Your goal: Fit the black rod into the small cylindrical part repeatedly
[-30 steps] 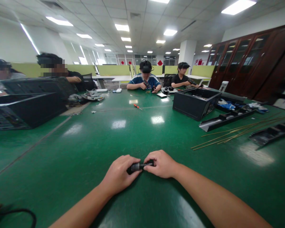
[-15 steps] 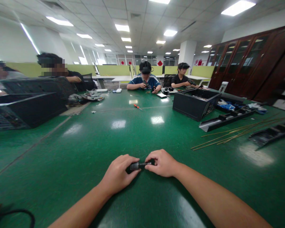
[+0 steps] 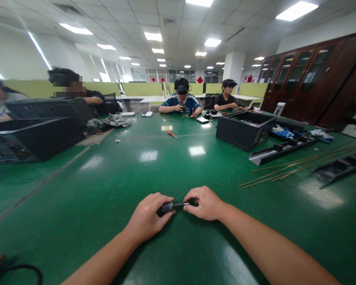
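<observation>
Low in the middle of the view, my left hand (image 3: 151, 215) is closed around a dark cylindrical tool (image 3: 168, 207) with a grey collar, held sideways. From the collar a narrower black stepped shaft (image 3: 178, 205) points right, ending in a thin metal bit (image 3: 186, 204). The fingertips of my right hand (image 3: 204, 204) pinch that bit at its far end. Part of the tool's body is hidden in my left palm, and the right fingers cover the very tip.
Ahead on the green table (image 3: 166, 170) lies an orange-handled screwdriver (image 3: 172, 134). Black computer cases stand at left (image 3: 35, 138) and right (image 3: 243, 130). Thin brass-coloured rods (image 3: 284, 170) and black metal rails (image 3: 273, 152) lie at right. Several people sit around the table.
My right hand has shifted slightly to the right, away from my left hand, still pinching at the bit's end. The left hand and the tool stay almost in place.
</observation>
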{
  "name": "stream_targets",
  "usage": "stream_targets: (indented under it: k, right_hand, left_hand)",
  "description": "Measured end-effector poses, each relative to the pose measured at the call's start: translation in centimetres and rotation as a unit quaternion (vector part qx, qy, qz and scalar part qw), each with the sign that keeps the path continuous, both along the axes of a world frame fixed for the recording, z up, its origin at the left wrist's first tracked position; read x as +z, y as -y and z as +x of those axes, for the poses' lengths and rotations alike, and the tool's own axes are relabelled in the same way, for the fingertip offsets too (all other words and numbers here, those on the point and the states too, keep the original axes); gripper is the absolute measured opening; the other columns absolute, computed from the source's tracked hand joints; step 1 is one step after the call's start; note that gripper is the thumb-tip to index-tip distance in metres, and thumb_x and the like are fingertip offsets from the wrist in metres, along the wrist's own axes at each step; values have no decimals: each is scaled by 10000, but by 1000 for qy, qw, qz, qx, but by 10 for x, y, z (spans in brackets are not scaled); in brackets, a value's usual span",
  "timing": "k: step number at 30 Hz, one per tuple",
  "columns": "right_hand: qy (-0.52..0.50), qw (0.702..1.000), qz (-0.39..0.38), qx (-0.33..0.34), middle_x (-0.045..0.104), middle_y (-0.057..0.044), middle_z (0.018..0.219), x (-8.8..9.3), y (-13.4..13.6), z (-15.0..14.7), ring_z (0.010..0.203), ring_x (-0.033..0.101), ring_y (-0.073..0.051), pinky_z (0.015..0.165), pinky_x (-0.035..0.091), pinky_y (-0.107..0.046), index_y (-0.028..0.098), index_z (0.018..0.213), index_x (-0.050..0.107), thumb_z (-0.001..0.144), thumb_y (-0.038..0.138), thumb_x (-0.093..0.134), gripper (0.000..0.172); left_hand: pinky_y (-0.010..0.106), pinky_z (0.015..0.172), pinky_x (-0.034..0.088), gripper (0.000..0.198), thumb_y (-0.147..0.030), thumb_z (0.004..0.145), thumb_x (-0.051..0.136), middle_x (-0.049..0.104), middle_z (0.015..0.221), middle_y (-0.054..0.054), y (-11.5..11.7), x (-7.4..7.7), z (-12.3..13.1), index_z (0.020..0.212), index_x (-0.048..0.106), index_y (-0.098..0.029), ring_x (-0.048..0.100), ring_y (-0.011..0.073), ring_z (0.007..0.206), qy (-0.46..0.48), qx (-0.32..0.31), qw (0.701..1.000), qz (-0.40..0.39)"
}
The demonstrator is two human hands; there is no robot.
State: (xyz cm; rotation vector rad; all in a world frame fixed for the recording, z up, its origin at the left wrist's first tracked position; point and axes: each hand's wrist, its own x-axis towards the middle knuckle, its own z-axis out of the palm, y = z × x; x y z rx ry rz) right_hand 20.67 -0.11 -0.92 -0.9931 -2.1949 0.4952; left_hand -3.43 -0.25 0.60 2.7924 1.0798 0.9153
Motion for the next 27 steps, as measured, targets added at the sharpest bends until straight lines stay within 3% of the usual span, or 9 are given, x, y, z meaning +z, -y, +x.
stream_targets:
  k: [18,27]
  right_hand:
    - [11,1000,8,-14,738,-22,832,-2,0,0,760,663,-162,713,462,-253,209,903,743,798,279,681,141]
    - [21,998,-9,-56,748,-26,877,-1,-1,2,822,679,-182,757,474,-278,217,914,744,800,288,675,151]
  left_hand:
    - [314,740,533,231,-274,818,655,713,881,60,-2,1,-2,1035,663,-196,662,184,796,-9,5,1000,8]
    - [309,776,541,229,-302,828,648,709,918,45,-7,5,-6,1039,658,-214,669,193,843,-2,33,999,-20]
